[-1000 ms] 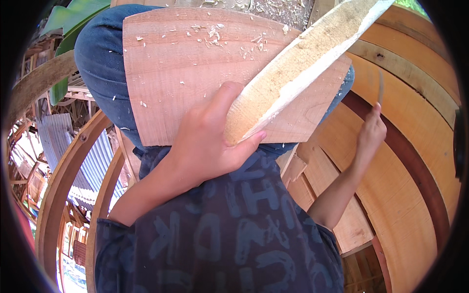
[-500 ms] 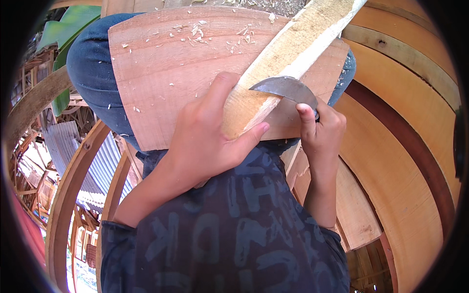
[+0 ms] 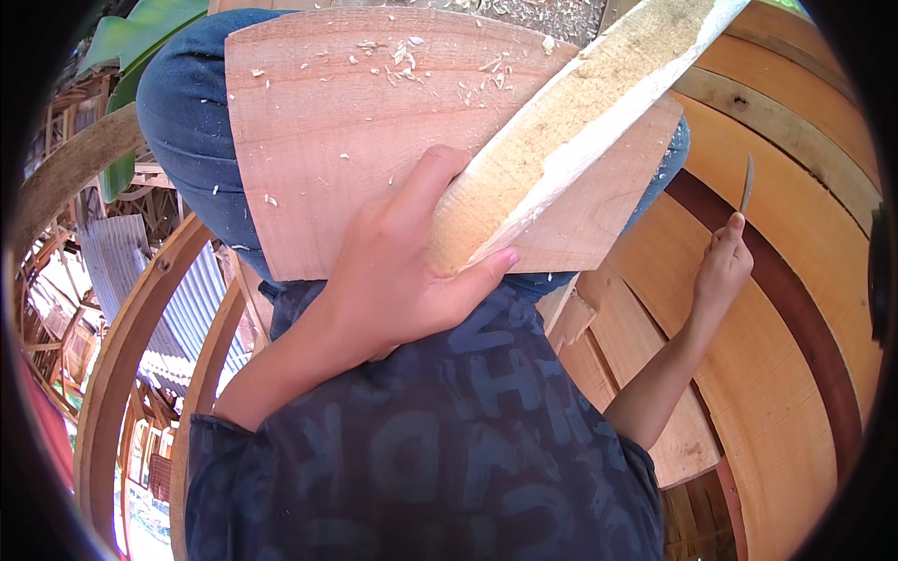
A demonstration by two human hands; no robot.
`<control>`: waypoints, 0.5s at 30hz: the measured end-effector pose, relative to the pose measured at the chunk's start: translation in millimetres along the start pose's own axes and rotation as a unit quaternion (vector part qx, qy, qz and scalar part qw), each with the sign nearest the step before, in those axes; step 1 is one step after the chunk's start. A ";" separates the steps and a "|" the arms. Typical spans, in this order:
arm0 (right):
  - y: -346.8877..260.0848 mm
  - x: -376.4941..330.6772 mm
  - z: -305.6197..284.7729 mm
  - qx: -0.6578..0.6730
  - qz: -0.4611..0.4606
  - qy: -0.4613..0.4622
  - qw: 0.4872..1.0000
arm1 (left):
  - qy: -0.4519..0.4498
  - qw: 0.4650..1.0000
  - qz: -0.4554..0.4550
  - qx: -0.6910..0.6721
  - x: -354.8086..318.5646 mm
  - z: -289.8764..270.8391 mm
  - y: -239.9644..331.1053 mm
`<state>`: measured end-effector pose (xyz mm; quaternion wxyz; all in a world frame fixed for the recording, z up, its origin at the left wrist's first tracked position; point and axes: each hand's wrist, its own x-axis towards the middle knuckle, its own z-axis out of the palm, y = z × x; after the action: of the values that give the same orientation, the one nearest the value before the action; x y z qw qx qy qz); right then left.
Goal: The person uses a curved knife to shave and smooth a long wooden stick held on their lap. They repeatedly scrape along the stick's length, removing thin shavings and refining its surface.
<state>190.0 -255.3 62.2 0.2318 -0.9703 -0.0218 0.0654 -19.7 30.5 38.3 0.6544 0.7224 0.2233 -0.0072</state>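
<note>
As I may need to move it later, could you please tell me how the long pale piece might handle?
The long pale piece looks stiff, extending past the board without visible sagging. Visibly rough on top, it probably offers decent grip. Its length beyond the left hand could make it tip.

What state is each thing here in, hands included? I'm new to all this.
Left grip: closed around the near end of the pale strip.
Right grip: closed on the knife, out to the side.
Knife: apart from the strip, blade up in the picture.
Pale strip: slanted over the board, one edge white.
Board: lying across the bent legs.
Shavings: loose, scattered on the board.
</note>
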 end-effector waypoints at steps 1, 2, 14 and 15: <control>-7.9 -13.3 8.0 0.018 -0.015 -0.020 1.000 | -0.012 1.000 -0.017 -0.003 1.1 0.4 2.4; -17.8 -27.7 16.9 0.035 -0.032 -0.034 0.998 | -0.014 0.999 -0.029 -0.009 2.6 2.5 4.1; -58.9 -46.1 73.2 -0.052 -0.180 -0.067 0.980 | -0.017 0.999 -0.012 -0.048 8.1 1.8 0.9; -49.0 -31.0 69.5 -0.030 -0.104 -0.043 0.993 | -0.006 0.999 0.008 -0.034 6.9 2.5 -3.4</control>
<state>149.2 -182.9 26.5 0.2072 -0.9656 -0.1341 0.0823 -14.0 30.4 32.7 0.6801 0.7012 0.2141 0.0016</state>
